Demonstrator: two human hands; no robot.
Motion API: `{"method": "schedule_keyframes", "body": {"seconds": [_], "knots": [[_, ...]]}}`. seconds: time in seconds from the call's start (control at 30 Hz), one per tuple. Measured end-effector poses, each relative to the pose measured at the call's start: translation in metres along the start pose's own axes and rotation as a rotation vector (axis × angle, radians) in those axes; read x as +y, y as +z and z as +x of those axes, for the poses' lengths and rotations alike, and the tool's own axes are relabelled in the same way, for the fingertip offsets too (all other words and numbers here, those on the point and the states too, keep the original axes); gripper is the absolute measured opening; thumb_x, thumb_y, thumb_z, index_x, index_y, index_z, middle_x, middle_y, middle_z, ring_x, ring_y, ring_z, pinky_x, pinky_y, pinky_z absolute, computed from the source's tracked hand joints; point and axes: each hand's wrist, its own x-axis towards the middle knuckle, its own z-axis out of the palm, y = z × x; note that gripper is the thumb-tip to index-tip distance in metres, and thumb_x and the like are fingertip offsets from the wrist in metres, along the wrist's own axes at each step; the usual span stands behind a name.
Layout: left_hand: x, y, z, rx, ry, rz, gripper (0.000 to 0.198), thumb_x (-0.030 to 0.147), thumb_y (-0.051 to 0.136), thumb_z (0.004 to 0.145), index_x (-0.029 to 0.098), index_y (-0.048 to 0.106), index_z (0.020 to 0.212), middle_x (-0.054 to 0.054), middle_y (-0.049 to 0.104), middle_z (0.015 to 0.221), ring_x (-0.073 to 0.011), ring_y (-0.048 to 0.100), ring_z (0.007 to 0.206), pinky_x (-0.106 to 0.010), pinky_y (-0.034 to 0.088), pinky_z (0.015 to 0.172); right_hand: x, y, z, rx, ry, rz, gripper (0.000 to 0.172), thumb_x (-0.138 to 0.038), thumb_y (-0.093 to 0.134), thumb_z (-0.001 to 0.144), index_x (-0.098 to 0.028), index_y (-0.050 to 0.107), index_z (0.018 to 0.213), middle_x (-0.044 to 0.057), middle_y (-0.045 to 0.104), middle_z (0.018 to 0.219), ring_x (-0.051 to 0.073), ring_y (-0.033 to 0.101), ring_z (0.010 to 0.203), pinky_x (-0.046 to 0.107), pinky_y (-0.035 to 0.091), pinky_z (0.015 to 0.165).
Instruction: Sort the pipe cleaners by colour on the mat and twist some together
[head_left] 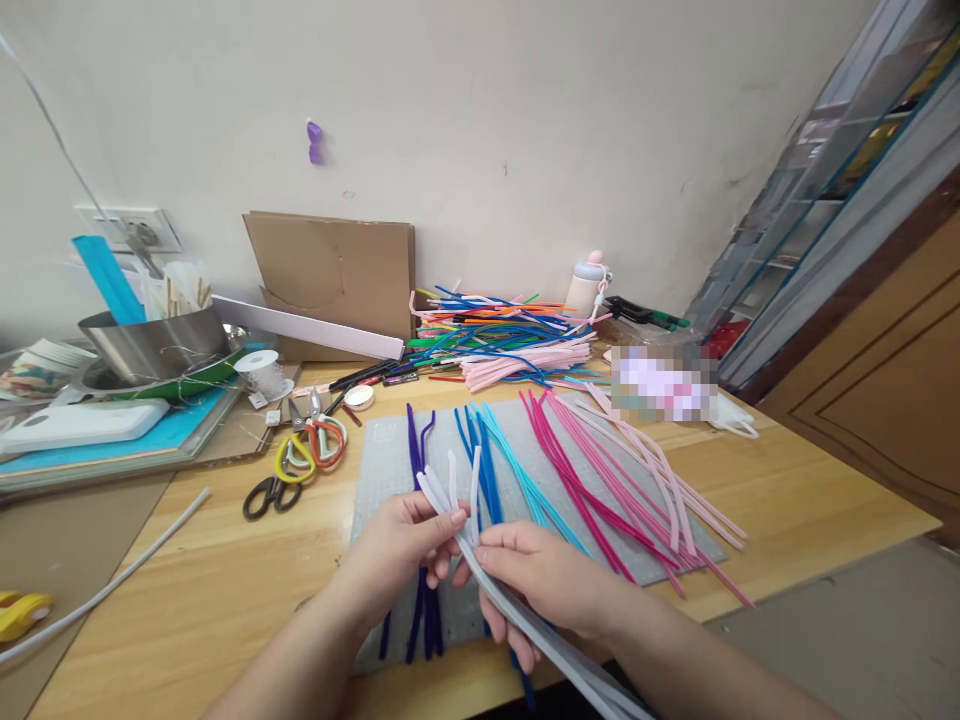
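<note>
Centrally, both hands work close together over the mat (375,470) on the bench (202,580), w/ a white bundle (517,608) btwn them. L hand (412,540): thumb & fingers pinched on the bundle near its upper ends, which fan out unevenly. R hand (536,575): curled round it just below, thumb & forefinger at the foot of one upright stem (475,490); the long tail runs over the lower fingers toward the bottom edge of view. For good handling, L pinch should be firm but light, since the stems prob. bend easily; R fingertips do best to move one stem at a time, gripped low & slid lengthwise, to avoid kinks. Uneven tips are best levelled under a loose grip. Purple stems (416,450) & blue stems (489,480) lie beneath; low sweeps of the tail risk dragging them. Scissors (311,440) lie off-mat, to L.
</note>
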Motion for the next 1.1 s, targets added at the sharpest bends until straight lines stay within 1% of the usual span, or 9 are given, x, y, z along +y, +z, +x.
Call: {"method": "schedule_keyframes", "body": {"seconds": [0.23, 0.53, 0.67, 0.8, 0.87, 0.93, 1.0, 1.03, 1.1], "knots": [[0.001, 0.001, 0.0, -0.003, 0.009, 0.072, 0.035, 0.045, 0.069, 0.069, 0.012, 0.058, 0.067, -0.002, 0.061, 0.054, -0.007, 0.048, 0.04, -0.018, 0.037, 0.038, 0.01, -0.001, 0.002, 0.041, -0.102, 0.183, 0.03, -0.045, 0.05, 0.082, -0.016, 0.051, 0.086, -0.005, 0.054, 0.052, 0.005, 0.045, 0.03, 0.014, 0.031, 0.027], [0.001, 0.003, 0.002, -0.009, -0.014, 0.031, 0.035, 0.043, 0.071, 0.068, 0.011, 0.059, 0.065, -0.004, 0.064, 0.058, -0.0081, 0.055, 0.042, -0.018, 0.043, 0.04, 0.01, 0.0, -0.001, 0.059, -0.091, 0.156, 0.038, -0.052, 0.045, 0.082, -0.016, 0.045, 0.094, -0.002, 0.059, 0.054, 0.009, 0.051, 0.032, 0.015, 0.034, 0.029], [0.0, 0.003, -0.003, -0.063, 0.02, -0.118, 0.031, 0.04, 0.073, 0.069, 0.014, 0.055, 0.068, 0.0, 0.063, 0.054, -0.0093, 0.057, 0.039, -0.015, 0.041, 0.035, 0.004, -0.005, -0.008, 0.184, -0.14, 0.102, 0.039, -0.056, 0.046, 0.08, -0.018, 0.045, 0.09, -0.003, 0.058, 0.057, 0.011, 0.054, 0.035, 0.016, 0.036, 0.03], [0.006, -0.002, -0.01, -0.146, 0.125, -0.422, 0.028, 0.038, 0.071, 0.072, 0.016, 0.053, 0.071, 0.001, 0.062, 0.051, -0.0064, 0.052, 0.032, -0.01, 0.032, 0.029, -0.038, -0.034, -0.046, 0.376, -0.282, -0.022, 0.036, -0.054, 0.053, 0.078, -0.02, 0.046, 0.086, -0.002, 0.057, 0.065, 0.012, 0.058, 0.042, 0.023, 0.043, 0.036], [0.009, -0.005, -0.012, -0.123, 0.158, -0.502, 0.025, 0.035, 0.069, 0.074, 0.016, 0.053, 0.071, 0.002, 0.062, 0.05, -0.0045, 0.049, 0.03, -0.009, 0.029, 0.028, -0.076, -0.056, -0.073, 0.513, -0.428, -0.21, 0.03, -0.05, 0.054, 0.08, -0.022, 0.049, 0.088, -0.005, 0.051, 0.06, 0.006, 0.041, 0.032, 0.019, 0.03, 0.03], [0.01, -0.005, -0.011, -0.071, 0.153, -0.535, 0.023, 0.032, 0.07, 0.074, 0.016, 0.053, 0.07, 0.001, 0.063, 0.051, -0.0042, 0.05, 0.03, -0.008, 0.03, 0.028, -0.118, -0.08, -0.091, 0.691, -0.654, -0.506, 0.024, -0.046, 0.052, 0.083, -0.023, 0.055, 0.091, -0.004, 0.047, 0.059, 0.007, 0.04, 0.04, 0.019, 0.028, 0.035], [0.009, -0.003, -0.01, -0.038, 0.118, -0.537, 0.024, 0.031, 0.07, 0.073, 0.016, 0.052, 0.07, 0.001, 0.063, 0.052, -0.0051, 0.052, 0.032, -0.009, 0.032, 0.029, -0.155, -0.106, -0.089, 0.922, -0.835, -0.884, 0.025, -0.041, 0.045, 0.089, -0.022, 0.06, 0.097, 0.0, 0.048, 0.065, 0.01, 0.045, 0.052, 0.023, 0.034, 0.045], [0.008, -0.001, -0.009, -0.035, 0.097, -0.532, 0.025, 0.032, 0.071, 0.073, 0.016, 0.052, 0.069, 0.0, 0.064, 0.052, -0.0058, 0.053, 0.033, -0.009, 0.034, 0.03, -0.169, -0.119, -0.079, 0.959, -0.857, -1.106, 0.026, -0.037, 0.042, 0.091, -0.021, 0.061, 0.101, 0.002, 0.052, 0.072, 0.013, 0.05, 0.061, 0.026, 0.038, 0.054], [0.005, 0.003, -0.007, -0.05, 0.049, -0.512, 0.026, 0.033, 0.071, 0.072, 0.016, 0.051, 0.07, -0.001, 0.065, 0.052, -0.0074, 0.055, 0.035, -0.01, 0.036, 0.03, -0.186, -0.145, -0.043, 0.843, -0.84, -1.467, 0.029, -0.028, 0.039, 0.091, -0.016, 0.063, 0.105, 0.007, 0.056, 0.085, 0.018, 0.053, 0.078, 0.033, 0.041, 0.07]]}}
